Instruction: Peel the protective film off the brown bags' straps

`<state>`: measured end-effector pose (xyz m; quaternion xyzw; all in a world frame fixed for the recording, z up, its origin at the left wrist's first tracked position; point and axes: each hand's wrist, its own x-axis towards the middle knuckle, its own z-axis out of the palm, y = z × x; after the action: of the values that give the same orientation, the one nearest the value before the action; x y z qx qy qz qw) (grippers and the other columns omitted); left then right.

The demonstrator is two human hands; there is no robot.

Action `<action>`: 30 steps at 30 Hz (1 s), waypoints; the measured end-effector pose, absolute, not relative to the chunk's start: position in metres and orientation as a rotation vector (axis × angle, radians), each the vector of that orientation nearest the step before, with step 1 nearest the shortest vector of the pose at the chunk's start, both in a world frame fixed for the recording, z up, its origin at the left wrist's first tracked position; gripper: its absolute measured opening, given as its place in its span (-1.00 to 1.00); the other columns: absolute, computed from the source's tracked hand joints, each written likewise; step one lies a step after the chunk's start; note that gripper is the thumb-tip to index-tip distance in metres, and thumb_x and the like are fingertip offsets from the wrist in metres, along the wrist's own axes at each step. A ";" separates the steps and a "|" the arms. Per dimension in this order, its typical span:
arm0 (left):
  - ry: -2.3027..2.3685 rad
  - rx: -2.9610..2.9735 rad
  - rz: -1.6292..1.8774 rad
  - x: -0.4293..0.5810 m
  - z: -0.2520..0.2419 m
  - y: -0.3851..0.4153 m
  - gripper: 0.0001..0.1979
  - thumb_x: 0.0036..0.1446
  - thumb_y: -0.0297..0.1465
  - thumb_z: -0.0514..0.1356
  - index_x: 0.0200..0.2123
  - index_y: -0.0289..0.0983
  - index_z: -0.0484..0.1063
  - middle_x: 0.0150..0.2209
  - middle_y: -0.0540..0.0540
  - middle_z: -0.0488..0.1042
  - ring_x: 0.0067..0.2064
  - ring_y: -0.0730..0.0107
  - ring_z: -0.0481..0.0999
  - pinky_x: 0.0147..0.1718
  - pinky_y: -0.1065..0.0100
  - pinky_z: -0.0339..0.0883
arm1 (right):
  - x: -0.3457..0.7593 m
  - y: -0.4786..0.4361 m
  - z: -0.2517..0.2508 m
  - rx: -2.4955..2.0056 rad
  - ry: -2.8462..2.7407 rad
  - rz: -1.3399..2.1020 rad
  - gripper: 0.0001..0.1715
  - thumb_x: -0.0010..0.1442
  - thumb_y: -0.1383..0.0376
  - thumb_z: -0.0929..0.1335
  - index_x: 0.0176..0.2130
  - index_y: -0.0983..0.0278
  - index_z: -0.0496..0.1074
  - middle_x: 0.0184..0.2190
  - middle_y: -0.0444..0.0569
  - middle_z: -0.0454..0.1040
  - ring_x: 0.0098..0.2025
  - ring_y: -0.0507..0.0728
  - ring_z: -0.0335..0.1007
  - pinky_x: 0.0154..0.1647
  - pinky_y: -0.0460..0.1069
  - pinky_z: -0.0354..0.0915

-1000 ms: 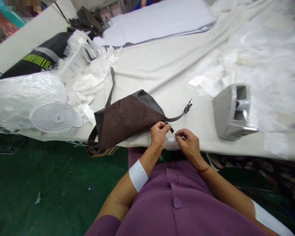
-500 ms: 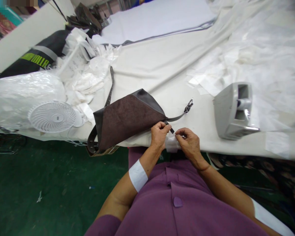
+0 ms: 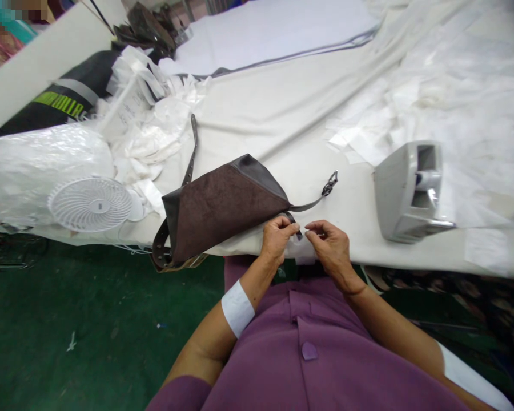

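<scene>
Here a dark brown suede bag panel [image 3: 223, 208] is seen laid at the edge of the table [image 3: 274, 108], with a thin leather strap [image 3: 309, 204] run out to the right and finished by a metal swivel clip [image 3: 329, 184]. A short dark strap end [image 3: 298, 231] is pinched in the grip of the left hand [image 3: 277, 240]. The grip of the right hand [image 3: 330, 248] is held slightly spread, just beside that strap end, above a white paper scrap [image 3: 298, 248]. A second strap [image 3: 191, 154] is stretched away from the panel. A white fan [image 3: 89, 204] is placed to the left, and a grey plastic machine [image 3: 406, 194] is stood to the right.
</scene>
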<state>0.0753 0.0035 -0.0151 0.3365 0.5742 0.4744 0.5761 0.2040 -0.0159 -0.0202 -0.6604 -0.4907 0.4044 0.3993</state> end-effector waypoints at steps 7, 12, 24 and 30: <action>1.341 0.745 0.996 0.073 -0.009 0.007 -0.73 -0.21 -0.36 0.27 -0.67 -0.27 0.18 -0.72 0.14 0.14 -0.66 0.62 0.08 -0.62 0.46 -0.08 | 0.194 -0.005 -0.020 -1.539 -0.890 1.273 -0.82 -0.14 0.32 0.37 -0.41 0.30 0.44 -0.66 -0.25 0.25 -0.61 -0.04 0.08 -0.58 -0.11 0.00; 1.349 0.654 0.954 0.069 -0.010 0.005 -0.85 -0.14 -0.34 0.23 -0.53 -0.28 0.33 -0.65 0.10 0.24 -0.66 0.60 0.17 -0.66 0.49 -0.01 | 0.189 0.004 -0.019 -1.496 -0.854 1.327 -0.83 -0.16 0.33 0.37 -0.42 0.31 0.42 -0.65 -0.24 0.27 -0.61 -0.05 0.07 -0.58 -0.11 -0.01; 1.313 0.438 0.880 0.067 -0.004 -0.010 -0.75 -0.18 -0.32 0.28 -0.41 -0.28 0.32 -0.48 0.00 0.40 -0.52 0.47 0.40 -0.49 0.41 0.27 | 0.188 0.029 -0.023 -1.516 -1.138 1.195 -0.83 -0.07 0.28 0.37 -0.38 0.30 0.46 -0.60 -0.19 0.37 -0.58 -0.01 0.21 -0.53 -0.10 0.14; 1.310 0.217 0.996 0.080 -0.013 0.007 -0.65 -0.24 -0.26 0.34 -0.50 -0.25 0.21 -0.59 0.09 0.29 -0.60 0.54 0.29 -0.58 0.45 0.16 | 0.189 0.045 -0.005 -1.643 -1.494 0.955 -0.85 -0.03 0.30 0.34 -0.37 0.26 0.49 -0.56 -0.16 0.46 -0.53 0.03 0.34 -0.41 -0.07 0.24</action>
<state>0.0797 0.0071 -0.0133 0.0966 0.5823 0.4428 0.6750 0.1894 0.0450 -0.0054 -0.6357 -0.5780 0.3692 0.3542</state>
